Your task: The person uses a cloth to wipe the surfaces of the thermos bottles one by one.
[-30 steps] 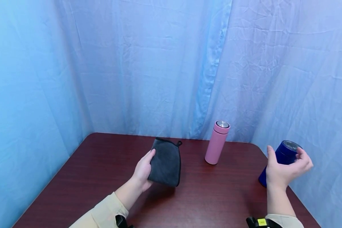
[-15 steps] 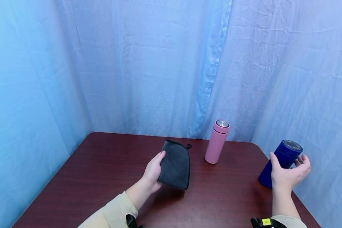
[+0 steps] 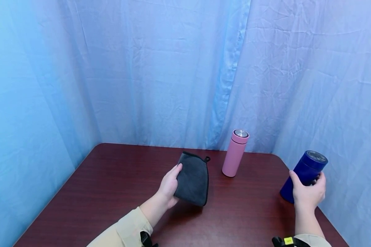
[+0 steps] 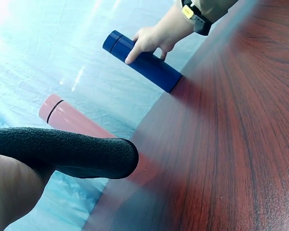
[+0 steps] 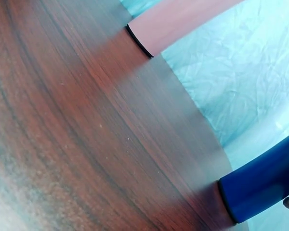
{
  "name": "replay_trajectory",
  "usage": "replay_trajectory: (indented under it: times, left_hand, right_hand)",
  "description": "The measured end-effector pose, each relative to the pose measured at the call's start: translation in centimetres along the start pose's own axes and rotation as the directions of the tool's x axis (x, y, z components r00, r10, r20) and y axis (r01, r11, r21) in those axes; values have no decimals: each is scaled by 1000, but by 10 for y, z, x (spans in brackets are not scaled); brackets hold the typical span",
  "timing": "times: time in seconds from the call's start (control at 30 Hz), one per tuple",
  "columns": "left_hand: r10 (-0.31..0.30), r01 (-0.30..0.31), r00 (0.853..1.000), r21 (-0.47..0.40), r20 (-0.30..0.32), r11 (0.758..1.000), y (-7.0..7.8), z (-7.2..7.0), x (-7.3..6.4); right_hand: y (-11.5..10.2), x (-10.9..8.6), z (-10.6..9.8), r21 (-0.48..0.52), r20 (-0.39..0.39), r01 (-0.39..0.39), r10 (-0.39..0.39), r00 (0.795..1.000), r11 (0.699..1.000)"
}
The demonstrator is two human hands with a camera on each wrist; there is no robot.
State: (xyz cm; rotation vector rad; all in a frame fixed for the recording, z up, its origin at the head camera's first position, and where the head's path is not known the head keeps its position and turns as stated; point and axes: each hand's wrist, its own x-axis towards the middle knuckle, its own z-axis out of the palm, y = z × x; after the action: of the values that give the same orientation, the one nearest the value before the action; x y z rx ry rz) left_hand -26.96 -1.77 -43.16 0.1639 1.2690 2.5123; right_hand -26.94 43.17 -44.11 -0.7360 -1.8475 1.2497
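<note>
In the head view my left hand (image 3: 168,187) grips a folded dark grey cloth (image 3: 192,179) with black edging and a small loop at its top corner. My thumb lies on the near face; the other fingers are hidden behind it. The cloth is held above the table. At the right my right hand (image 3: 309,195) holds a dark blue thermos flask (image 3: 305,168), thumb on its left side and fingers round its right. That flask (image 5: 260,185) stands on the table in the right wrist view. Between the two hands, farther back, a pink thermos flask (image 3: 235,154) stands upright.
The dark red wood-grain table (image 3: 117,185) has rounded far corners. Light blue curtains (image 3: 167,75) hang behind it and along both sides, close to the blue flask.
My left hand has moved right with the cloth, slowing lately. My right hand has come in from beside the blue flask and its fingers have closed round it. Both flasks stay put.
</note>
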Motion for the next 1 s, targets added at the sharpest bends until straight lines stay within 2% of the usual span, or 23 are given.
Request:
replay_trajectory:
  times: [0.2, 0.37, 0.6, 1.0]
  left_hand:
    - [2, -2, 1000, -2, 13, 1000, -2, 0, 2]
    - [0, 0, 1000, 0, 8, 1000, -1, 0, 3]
    - [-7, 7, 1000, -6, 8, 1000, 2, -1, 3]
    - [-8, 8, 1000, -3, -6, 1000, 13, -7, -2]
  right_hand:
    - [3, 0, -3, -27, -8, -46, 46, 999, 999]
    - [5, 3, -5, -35, -9, -56, 55, 998, 998]
    - [4, 1, -1, -70, -36, 7, -9, 999, 997]
    - [-30, -14, 6, -48, 60, 81, -78, 995, 996]
